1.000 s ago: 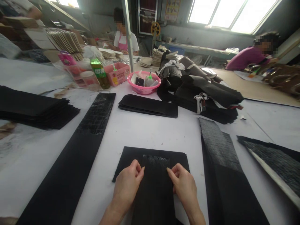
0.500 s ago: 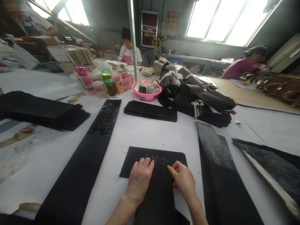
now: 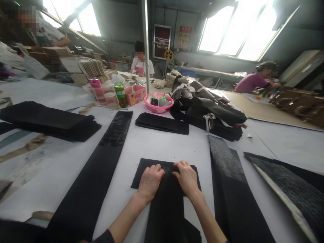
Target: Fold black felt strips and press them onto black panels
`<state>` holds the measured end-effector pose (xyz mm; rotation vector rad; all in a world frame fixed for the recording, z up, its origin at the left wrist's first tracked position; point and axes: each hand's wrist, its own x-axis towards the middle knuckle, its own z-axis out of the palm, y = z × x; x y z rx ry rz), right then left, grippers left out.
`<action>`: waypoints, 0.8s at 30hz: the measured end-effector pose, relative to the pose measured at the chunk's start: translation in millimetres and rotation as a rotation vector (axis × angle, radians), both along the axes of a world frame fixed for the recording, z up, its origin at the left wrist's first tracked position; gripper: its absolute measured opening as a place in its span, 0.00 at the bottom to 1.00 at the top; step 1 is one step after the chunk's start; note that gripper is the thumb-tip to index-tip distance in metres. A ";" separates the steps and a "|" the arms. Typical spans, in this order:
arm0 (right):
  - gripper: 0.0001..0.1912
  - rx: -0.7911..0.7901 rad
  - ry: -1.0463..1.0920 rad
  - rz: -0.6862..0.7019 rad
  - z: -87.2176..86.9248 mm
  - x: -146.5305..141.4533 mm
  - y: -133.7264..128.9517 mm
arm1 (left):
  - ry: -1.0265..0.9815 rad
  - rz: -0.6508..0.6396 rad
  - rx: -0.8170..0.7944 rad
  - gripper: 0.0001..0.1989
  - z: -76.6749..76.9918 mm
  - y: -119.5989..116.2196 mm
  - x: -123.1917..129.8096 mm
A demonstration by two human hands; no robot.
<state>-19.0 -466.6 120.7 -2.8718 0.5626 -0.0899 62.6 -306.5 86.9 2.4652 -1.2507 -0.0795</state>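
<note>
A long black strip (image 3: 165, 212) of sheet material runs from the lower edge of the view up to a black rectangular piece (image 3: 138, 175) lying crosswise, and its far end overlaps that piece. My left hand (image 3: 151, 182) is closed at the left corner of the strip's far end, fingertips and thumb on the edge. Opposite it, my right hand (image 3: 186, 179) pinches the right corner, with thumb and fingers curled around the edge. Between the hands, a dull shiny patch shows near the overlap.
Long black strips (image 3: 83, 189) with shiny ends lie left and right (image 3: 235, 192) on the white table. Beyond are a small black stack (image 3: 162, 123), a larger stack (image 3: 50, 121), a pink basin (image 3: 158, 108), a green bottle (image 3: 120, 96) and a dark material pile (image 3: 215, 118). Several people work farther back.
My right hand has moved up and left from the strip's side to its far right corner. My left hand stays near the left corner, its fingers curled more. The view has shifted slightly.
</note>
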 end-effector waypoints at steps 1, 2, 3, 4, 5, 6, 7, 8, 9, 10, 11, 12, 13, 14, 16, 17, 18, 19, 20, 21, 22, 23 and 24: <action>0.10 0.001 0.027 0.025 0.1 3.3 -1.2 | 0.012 0.007 -0.007 0.09 0.9 -1.3 2.5; 0.09 0.003 0.048 0.045 0.3 5.9 -2.5 | 0.028 0.014 -0.014 0.08 1.6 -2.4 4.8; 0.09 0.006 0.064 0.063 0.6 8.1 -3.9 | 0.043 0.019 -0.022 0.07 2.1 -3.3 7.1; 0.08 0.010 0.075 0.079 1.1 10.1 -5.4 | 0.057 0.024 -0.027 0.06 2.5 -4.0 9.3; 0.08 0.014 0.088 0.094 1.6 11.9 -7.0 | 0.069 0.029 -0.029 0.05 2.8 -4.7 11.3; 0.08 0.018 0.100 0.107 2.3 13.8 -8.5 | 0.080 0.034 -0.028 0.04 3.2 -5.2 13.2; 0.08 0.023 0.113 0.117 3.1 15.8 -10.1 | 0.087 0.039 -0.026 0.04 3.7 -5.7 15.0; 0.08 0.029 0.126 0.123 3.7 17.8 -11.7 | 0.090 0.041 -0.023 0.05 4.3 -6.3 16.6; 0.09 0.036 0.139 0.129 4.3 19.8 -13.1 | 0.088 0.038 -0.020 0.07 5.0 -7.0 18.0; 0.09 0.044 0.149 0.134 4.7 21.6 -14.4 | 0.081 0.029 -0.018 0.09 5.9 -7.9 19.3; 0.09 0.050 0.156 0.140 4.9 23.1 -15.6 | 0.070 0.014 -0.014 0.11 6.7 -9.0 20.6; 0.09 0.056 0.160 0.146 4.9 24.2 -16.6 | 0.057 -0.008 -0.010 0.14 7.5 -10.2 21.7; 0.09 0.061 0.161 0.151 4.6 24.8 -17.5 | 0.043 -0.030 -0.004 0.16 8.2 -11.5 22.9; 0.09 0.064 0.157 0.156 4.3 24.8 -18.2 | 0.031 -0.052 0.003 0.17 8.8 -12.8 23.9; 0.09 0.069 0.139 0.166 3.3 23.4 -19.5 | 0.013 -0.094 0.015 0.16 9.6 -14.9 26.0; 0.10 0.071 0.125 0.171 2.9 22.1 -20.1 | 0.007 -0.112 0.019 0.15 9.8 -15.5 26.9; 0.10 0.073 0.109 0.175 2.5 20.7 -20.6 | 0.003 -0.130 0.020 0.14 10.0 -15.7 27.6; 0.10 0.075 0.092 0.180 2.1 19.3 -20.9 | -0.001 -0.145 0.019 0.13 10.1 -15.6 28.2; 0.11 0.077 0.075 0.188 1.9 18.0 -21.2 | -0.004 -0.158 0.016 0.12 10.1 -15.3 28.5; 0.11 0.081 0.062 0.197 1.8 16.8 -21.4 | -0.008 -0.167 0.011 0.11 10.2 -14.7 28.5; 0.10 0.085 0.050 0.207 1.8 15.7 -21.5 | -0.013 -0.173 0.003 0.10 10.2 -14.0 28.3; 0.10 0.089 0.040 0.217 1.8 14.8 -21.4 | -0.019 -0.177 -0.004 0.10 10.0 -13.3 27.8; 0.11 0.093 0.029 0.226 1.9 13.9 -21.2 | -0.026 -0.181 -0.011 0.09 9.8 -12.8 27.1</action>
